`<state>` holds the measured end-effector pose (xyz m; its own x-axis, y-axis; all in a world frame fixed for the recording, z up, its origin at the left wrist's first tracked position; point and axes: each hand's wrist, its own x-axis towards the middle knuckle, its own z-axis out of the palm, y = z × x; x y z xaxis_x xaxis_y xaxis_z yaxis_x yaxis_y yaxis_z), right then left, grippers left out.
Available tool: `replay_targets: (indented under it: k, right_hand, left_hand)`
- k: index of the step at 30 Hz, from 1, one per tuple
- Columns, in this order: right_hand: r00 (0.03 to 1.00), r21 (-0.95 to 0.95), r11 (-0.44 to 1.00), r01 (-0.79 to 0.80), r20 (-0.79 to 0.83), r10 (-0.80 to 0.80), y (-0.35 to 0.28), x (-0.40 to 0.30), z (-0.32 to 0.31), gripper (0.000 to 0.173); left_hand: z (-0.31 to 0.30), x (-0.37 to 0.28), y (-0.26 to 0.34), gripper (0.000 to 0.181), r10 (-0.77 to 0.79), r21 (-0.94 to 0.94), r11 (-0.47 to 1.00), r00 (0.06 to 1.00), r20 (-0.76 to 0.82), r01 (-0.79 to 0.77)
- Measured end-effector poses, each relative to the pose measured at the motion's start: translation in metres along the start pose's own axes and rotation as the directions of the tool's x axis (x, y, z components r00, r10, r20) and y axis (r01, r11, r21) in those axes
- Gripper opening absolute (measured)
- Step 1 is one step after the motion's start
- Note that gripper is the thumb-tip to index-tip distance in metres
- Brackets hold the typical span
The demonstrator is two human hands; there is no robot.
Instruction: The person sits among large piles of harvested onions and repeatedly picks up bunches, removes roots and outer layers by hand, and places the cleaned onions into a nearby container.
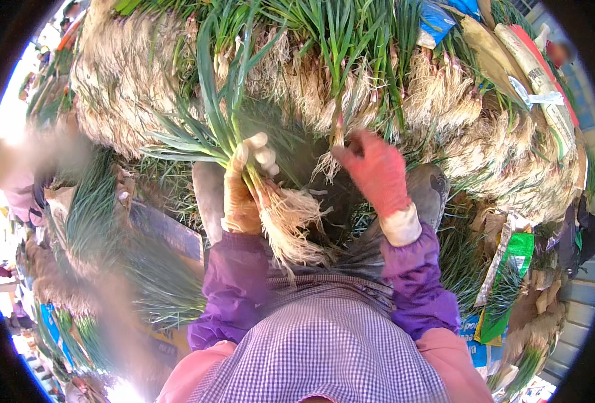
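My left hand [247, 186], in a pale yellowish glove, is closed around a small bunch of green onions [257, 181]; the leaves point up and the stringy roots hang down to the right. My right hand [375, 169], in a red glove with a white cuff, is near the roots of a green onion plant [339, 138] in front of the pile. Its fingers are curled and partly hidden, so whether they touch the plant cannot be told. A long pile of green onions [297, 90] with pale roots towards me curves across the view ahead.
Plastic and paper sacks [534, 80] lie on the pile at upper right. Loose green onions [96, 211] and a cardboard piece [166, 229] lie to the left. A green and white bag [511, 282] is at the right. My knees are below the pile.
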<state>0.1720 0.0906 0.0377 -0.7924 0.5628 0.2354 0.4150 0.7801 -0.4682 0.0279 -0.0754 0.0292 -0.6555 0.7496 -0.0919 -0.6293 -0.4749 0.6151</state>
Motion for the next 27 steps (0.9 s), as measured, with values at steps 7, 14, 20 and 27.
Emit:
replay_targets:
  k: [7,14,20,27]
  right_hand:
    - [0.952,0.528,0.819,-0.225,-0.058,0.299,0.033,0.02,0.022,0.029]
    - [0.965,0.312,0.937,0.154,0.156,-0.211,0.024,-0.021,-0.02,0.016]
    - [0.939,0.624,0.712,-0.32,0.308,0.152,0.033,0.037,-0.018,0.043]
    - [0.872,0.382,0.922,-0.07,-0.425,0.242,0.013,0.04,0.046,0.019]
  left_hand:
    - [-0.011,0.054,-0.028,0.039,-0.186,0.058,0.982,0.981,0.057,0.182]
    - [0.02,0.06,-0.06,0.04,-0.416,0.305,0.89,0.877,0.239,0.338]
    - [0.026,0.05,-0.058,0.034,-0.337,0.354,0.901,0.919,0.204,0.252]
    - [0.039,0.039,-0.072,0.012,-0.096,0.258,0.959,0.991,-0.092,0.117]
